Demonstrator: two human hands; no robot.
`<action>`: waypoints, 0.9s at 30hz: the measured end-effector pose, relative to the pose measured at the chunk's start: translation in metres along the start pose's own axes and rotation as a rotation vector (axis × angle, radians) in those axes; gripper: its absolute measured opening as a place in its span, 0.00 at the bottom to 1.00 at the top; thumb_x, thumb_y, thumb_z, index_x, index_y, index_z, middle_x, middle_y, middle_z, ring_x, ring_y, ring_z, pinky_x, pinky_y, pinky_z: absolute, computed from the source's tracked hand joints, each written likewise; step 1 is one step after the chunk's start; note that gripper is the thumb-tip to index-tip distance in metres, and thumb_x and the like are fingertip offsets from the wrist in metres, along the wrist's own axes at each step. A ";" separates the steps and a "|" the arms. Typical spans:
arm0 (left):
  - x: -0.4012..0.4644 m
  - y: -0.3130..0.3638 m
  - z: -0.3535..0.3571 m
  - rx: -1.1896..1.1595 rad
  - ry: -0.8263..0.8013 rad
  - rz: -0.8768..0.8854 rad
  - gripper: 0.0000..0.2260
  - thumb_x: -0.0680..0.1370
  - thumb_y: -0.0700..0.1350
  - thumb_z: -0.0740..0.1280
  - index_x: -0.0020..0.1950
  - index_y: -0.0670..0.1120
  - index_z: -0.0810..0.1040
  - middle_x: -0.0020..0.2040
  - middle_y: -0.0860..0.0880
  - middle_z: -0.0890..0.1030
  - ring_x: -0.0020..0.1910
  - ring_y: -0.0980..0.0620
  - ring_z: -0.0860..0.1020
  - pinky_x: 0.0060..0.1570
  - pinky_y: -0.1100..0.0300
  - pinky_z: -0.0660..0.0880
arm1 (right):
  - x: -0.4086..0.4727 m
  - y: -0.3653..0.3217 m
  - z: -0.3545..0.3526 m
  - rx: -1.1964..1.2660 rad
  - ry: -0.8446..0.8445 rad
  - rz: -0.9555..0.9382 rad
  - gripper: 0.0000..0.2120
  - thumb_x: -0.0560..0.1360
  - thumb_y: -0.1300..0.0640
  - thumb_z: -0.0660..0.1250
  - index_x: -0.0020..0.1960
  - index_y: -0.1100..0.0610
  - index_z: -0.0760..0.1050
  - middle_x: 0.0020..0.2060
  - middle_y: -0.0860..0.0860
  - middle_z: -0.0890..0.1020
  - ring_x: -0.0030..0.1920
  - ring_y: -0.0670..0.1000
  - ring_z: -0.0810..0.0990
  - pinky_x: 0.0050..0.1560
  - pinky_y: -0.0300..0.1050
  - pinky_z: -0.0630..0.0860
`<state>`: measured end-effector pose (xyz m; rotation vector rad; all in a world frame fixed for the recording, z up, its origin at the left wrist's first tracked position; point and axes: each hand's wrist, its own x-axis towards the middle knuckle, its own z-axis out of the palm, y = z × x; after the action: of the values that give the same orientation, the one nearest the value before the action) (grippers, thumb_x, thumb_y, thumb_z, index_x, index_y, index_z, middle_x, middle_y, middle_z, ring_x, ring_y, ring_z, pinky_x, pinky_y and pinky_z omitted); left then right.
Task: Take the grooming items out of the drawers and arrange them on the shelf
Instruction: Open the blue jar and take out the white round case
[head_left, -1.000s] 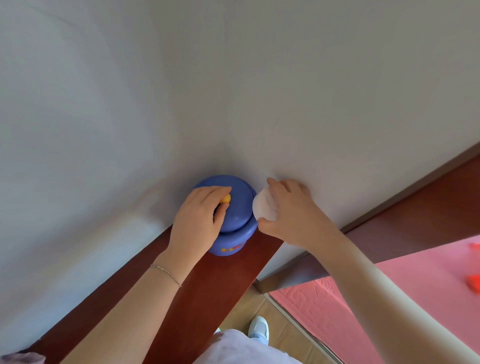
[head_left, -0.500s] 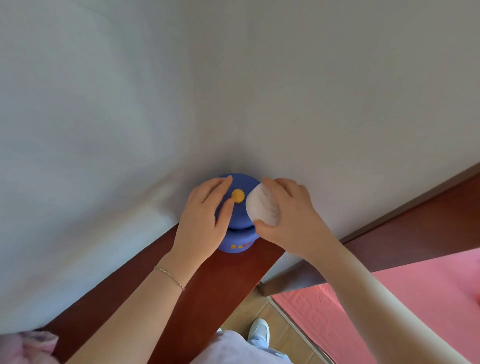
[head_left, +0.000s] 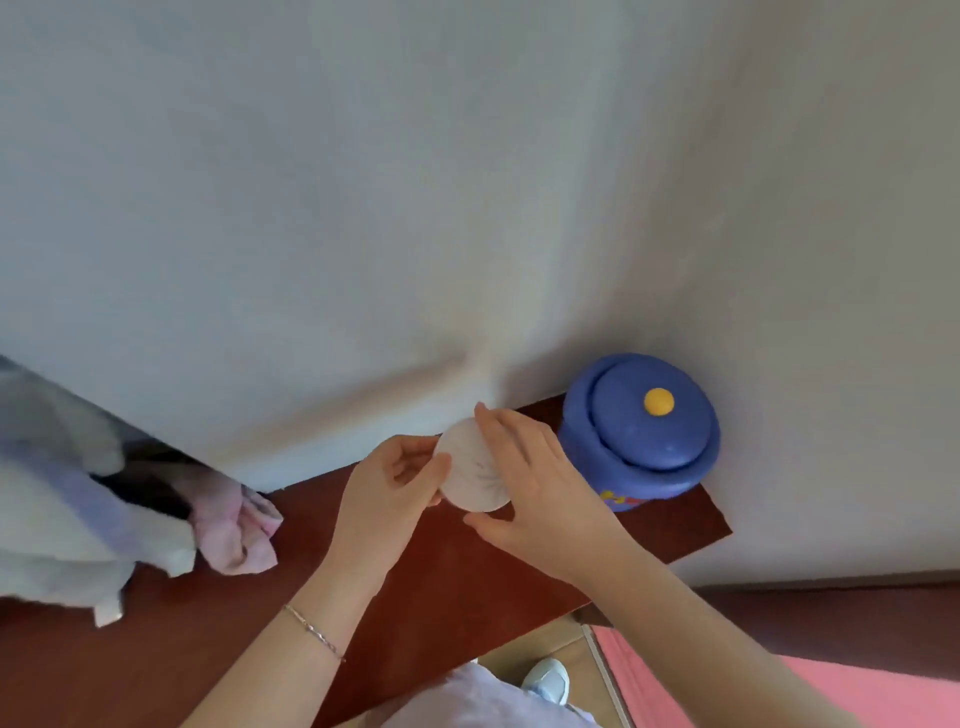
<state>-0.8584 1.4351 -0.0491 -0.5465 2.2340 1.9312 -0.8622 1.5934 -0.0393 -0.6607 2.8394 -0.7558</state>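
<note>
A round white disc-shaped item (head_left: 467, 467) with faint grey lines on its face is held above the dark red wooden shelf (head_left: 415, 571), close to the wall. My left hand (head_left: 389, 483) pinches its left edge, and my right hand (head_left: 535, 483) grips its top and right side. A blue jar (head_left: 641, 431) with a domed lid and a yellow knob stands alone at the shelf's right end against the wall, just right of my right hand.
Pink and white cloths (head_left: 228, 525) lie heaped on the shelf's left part. The white wall (head_left: 467, 208) rises directly behind the shelf. Below, a wooden floor, a white shoe (head_left: 548, 680) and a pink mat (head_left: 727, 691) show.
My left hand has let go of the blue jar and joined the right hand on the white disc. Both hands shifted left of the jar, and the view swung left, revealing the cloths.
</note>
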 end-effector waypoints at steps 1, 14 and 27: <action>-0.002 -0.011 -0.014 0.003 0.041 -0.029 0.05 0.74 0.41 0.69 0.48 0.49 0.80 0.41 0.50 0.83 0.39 0.53 0.82 0.40 0.61 0.80 | 0.006 -0.005 0.011 0.004 -0.055 -0.044 0.41 0.71 0.49 0.68 0.76 0.56 0.52 0.71 0.54 0.62 0.70 0.52 0.61 0.65 0.41 0.64; -0.036 -0.119 -0.107 0.006 0.363 -0.269 0.16 0.73 0.42 0.69 0.33 0.64 0.81 0.41 0.50 0.83 0.44 0.51 0.82 0.49 0.49 0.79 | 0.037 -0.063 0.132 -0.061 -0.454 -0.291 0.37 0.74 0.49 0.65 0.76 0.56 0.50 0.74 0.51 0.58 0.71 0.51 0.60 0.69 0.41 0.60; -0.042 -0.137 -0.120 0.403 0.433 -0.118 0.08 0.76 0.48 0.64 0.54 0.52 0.78 0.47 0.55 0.79 0.45 0.56 0.77 0.42 0.65 0.72 | 0.034 -0.083 0.151 -0.129 -0.463 -0.292 0.39 0.75 0.44 0.63 0.77 0.56 0.48 0.76 0.54 0.52 0.75 0.54 0.54 0.72 0.45 0.58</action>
<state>-0.7547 1.3097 -0.1420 -1.0798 2.6718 1.3439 -0.8263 1.4466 -0.1290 -1.1218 2.4062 -0.3856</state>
